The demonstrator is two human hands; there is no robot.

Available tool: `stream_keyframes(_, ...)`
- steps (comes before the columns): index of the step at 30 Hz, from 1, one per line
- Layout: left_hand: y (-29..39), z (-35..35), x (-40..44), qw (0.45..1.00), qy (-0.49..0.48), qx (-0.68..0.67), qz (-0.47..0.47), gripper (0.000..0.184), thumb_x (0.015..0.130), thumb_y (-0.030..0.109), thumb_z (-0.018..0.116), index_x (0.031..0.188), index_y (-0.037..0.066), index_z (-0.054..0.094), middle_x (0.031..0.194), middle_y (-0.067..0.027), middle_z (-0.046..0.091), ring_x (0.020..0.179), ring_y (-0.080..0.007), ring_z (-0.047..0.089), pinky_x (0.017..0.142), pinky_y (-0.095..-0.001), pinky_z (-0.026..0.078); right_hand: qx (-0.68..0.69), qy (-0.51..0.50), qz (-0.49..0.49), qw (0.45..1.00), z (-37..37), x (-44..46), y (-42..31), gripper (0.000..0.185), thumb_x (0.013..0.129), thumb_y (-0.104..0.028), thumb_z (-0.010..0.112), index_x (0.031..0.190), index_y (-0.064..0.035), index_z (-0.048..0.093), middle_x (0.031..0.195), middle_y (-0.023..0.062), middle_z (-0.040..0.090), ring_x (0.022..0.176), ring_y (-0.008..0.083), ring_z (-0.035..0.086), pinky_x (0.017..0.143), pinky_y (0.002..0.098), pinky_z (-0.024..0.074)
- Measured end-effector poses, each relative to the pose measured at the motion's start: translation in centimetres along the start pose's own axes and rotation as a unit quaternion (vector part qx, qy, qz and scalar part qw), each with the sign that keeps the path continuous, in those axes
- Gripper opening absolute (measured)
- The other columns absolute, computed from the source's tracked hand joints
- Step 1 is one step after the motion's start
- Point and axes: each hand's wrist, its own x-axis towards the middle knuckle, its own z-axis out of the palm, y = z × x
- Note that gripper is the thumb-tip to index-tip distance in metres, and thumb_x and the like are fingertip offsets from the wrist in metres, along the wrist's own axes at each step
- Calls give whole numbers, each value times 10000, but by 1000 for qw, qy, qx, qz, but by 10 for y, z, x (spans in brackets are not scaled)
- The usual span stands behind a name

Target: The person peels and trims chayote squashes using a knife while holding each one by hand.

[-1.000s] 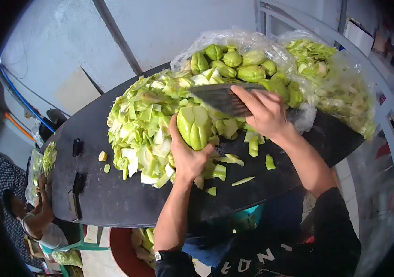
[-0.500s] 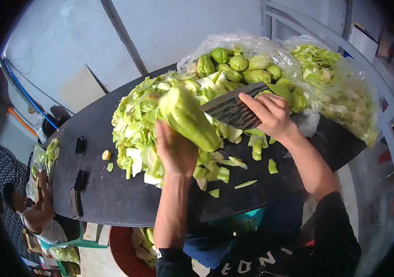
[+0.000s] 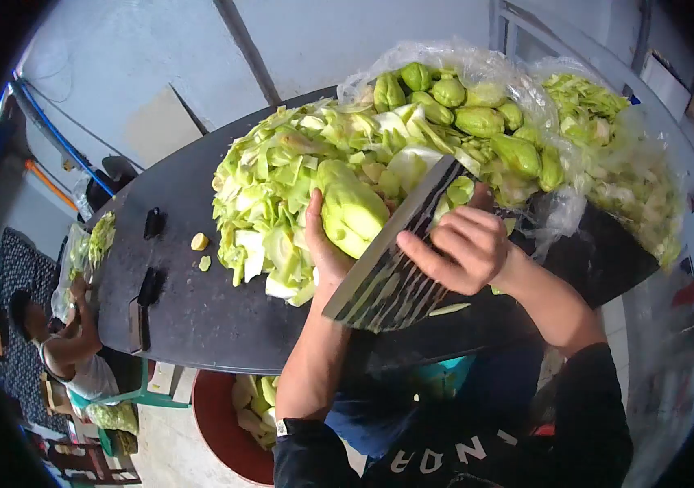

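Clear bag [image 3: 477,65] holds whole squashes [image 3: 480,122]; red tub [image 3: 215,427], vegetable pieces [image 3: 254,403]. Left hand [image 3: 327,254] clasps smooth, pale-green squash [image 3: 351,210]; right hand [image 3: 469,248] grips knife [image 3: 392,276].

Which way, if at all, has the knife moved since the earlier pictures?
Yes, the knife has moved away from the wall side, closer to the near edge of the black table.

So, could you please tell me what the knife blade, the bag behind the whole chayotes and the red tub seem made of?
Knife blade: likely steel, dark-streaked, with a paler strip along one edge.
Bag: clear plastic film, from its glossy creases.
Red tub: probably plastic, smooth and evenly coloured; possibly painted metal.
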Motion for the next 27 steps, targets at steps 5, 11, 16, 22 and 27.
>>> stream_keyframes(5,-9,-12,4,999,-10,0,32,569,917,550,499,1185,56,589,1034,-144,681,916,-273,667,847,-413,537,7,-5,-13,1000,12,3,-19,444,744,-142,632,1178,-48,646,636,-18,421,536,122,488,472,237,424)
stream_keyframes(11,-11,-3,-7,999,0,-25,21,626,887,623,475,1184,82,585,1056,-108,663,953,-248,643,868,-384,520,32,-4,-27,999,17,4,-27,433,780,-157,635,1198,-44,631,644,-12,449,535,127,485,475,240,400)
stream_keyframes(16,-9,1,-10,1000,4,-30,4,722,850,691,474,1163,50,588,1021,-123,665,929,-256,639,865,-379,520,27,3,-37,999,21,5,-29,426,784,-156,635,1196,-45,633,640,-14,443,532,123,478,471,239,388)
stream_keyframes(22,-12,0,-10,999,23,-44,-4,729,850,693,467,1136,35,600,1006,-130,669,920,-259,642,863,-381,523,25,-8,-26,999,18,7,-30,430,766,-151,637,1184,-52,643,639,-17,430,528,123,477,464,240,389)
stream_keyframes(27,-10,-5,-7,999,6,-23,26,694,868,665,466,1133,39,606,1011,-125,674,933,-256,648,855,-379,532,27,12,-29,999,20,7,-29,417,758,-153,639,1161,-49,657,642,-15,431,526,123,482,459,244,397)
